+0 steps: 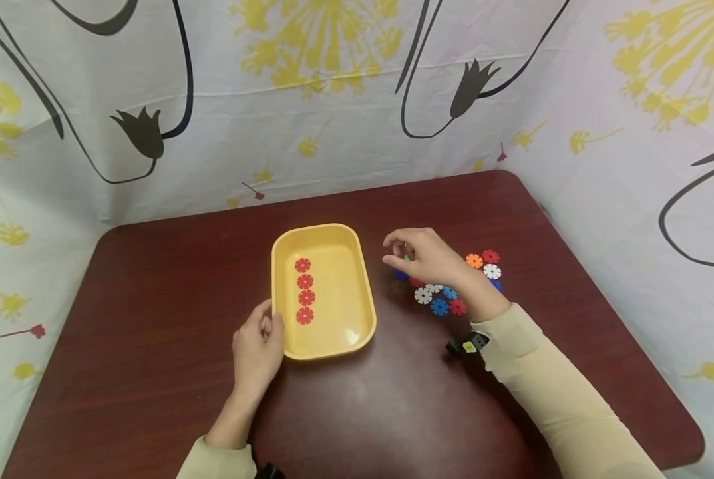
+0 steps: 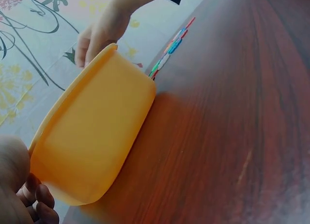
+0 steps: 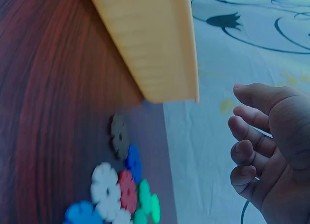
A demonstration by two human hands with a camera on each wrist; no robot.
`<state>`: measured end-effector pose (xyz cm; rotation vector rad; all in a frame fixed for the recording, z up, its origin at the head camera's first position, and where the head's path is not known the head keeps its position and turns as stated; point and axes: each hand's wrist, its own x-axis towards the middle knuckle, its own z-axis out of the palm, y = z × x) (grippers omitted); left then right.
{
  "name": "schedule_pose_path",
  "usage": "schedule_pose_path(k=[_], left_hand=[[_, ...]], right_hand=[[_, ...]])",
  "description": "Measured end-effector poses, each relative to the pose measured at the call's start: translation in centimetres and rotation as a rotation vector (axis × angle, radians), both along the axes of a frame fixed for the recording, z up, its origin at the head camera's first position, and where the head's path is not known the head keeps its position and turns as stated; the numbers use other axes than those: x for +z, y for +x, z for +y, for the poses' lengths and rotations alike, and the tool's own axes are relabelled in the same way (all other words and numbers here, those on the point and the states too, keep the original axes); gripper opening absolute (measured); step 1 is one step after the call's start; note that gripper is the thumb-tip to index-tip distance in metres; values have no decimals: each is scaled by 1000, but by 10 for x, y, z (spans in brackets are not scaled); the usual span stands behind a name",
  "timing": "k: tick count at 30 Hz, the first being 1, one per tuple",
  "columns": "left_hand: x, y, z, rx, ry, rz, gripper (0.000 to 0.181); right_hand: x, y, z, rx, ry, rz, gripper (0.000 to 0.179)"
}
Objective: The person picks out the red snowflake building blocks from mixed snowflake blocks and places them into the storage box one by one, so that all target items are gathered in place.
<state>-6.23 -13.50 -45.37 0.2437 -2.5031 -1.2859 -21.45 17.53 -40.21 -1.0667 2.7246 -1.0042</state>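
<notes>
A yellow tray (image 1: pixel 339 279) sits on the table with several red notched flower-shaped discs (image 1: pixel 305 298) in a column along its left side. At the tray's left edge, my left hand (image 1: pixel 258 346) grips the rim, thumb at the top and fingers curled below it, as the left wrist view also shows. To the right of the tray, my right hand (image 1: pixel 425 256) hovers with nothing in it, its fingers loosely bent in the right wrist view. Beneath and beside it lies a spread of similar discs, among them white (image 1: pixel 423 295), blue (image 1: pixel 439 307) and orange (image 1: pixel 474 261) ones; the hand and forearm cover part of them.
The dark reddish wooden table (image 1: pixel 153 319) has rounded corners. White cloth (image 1: pixel 333 146) with yellow and grey flower prints hangs behind and along both sides. A black wrist strap device (image 1: pixel 468 345) shows at the right cuff.
</notes>
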Motion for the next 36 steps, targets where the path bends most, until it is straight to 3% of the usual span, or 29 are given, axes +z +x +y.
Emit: schedule_pose_path(k=[6, 11, 20, 28, 36], left_hand=[[0, -6, -1, -1, -14, 4, 32], [-1, -13, -2, 0, -31, 7, 32], [0, -22, -3, 1, -24, -11, 32], [2, -27, -4, -13, -6, -28, 33], [2, -27, -3, -19, 14, -44, 33]], right_hand=[[-12, -3, 16, -31, 44, -36, 28], [-22, -3, 26, -38, 139, -79, 29], [-33, -1, 40, -88, 301, -219, 29], [-39, -4, 44, -145, 285, -264, 27], [-42, -6, 44, -118, 252, -225, 27]])
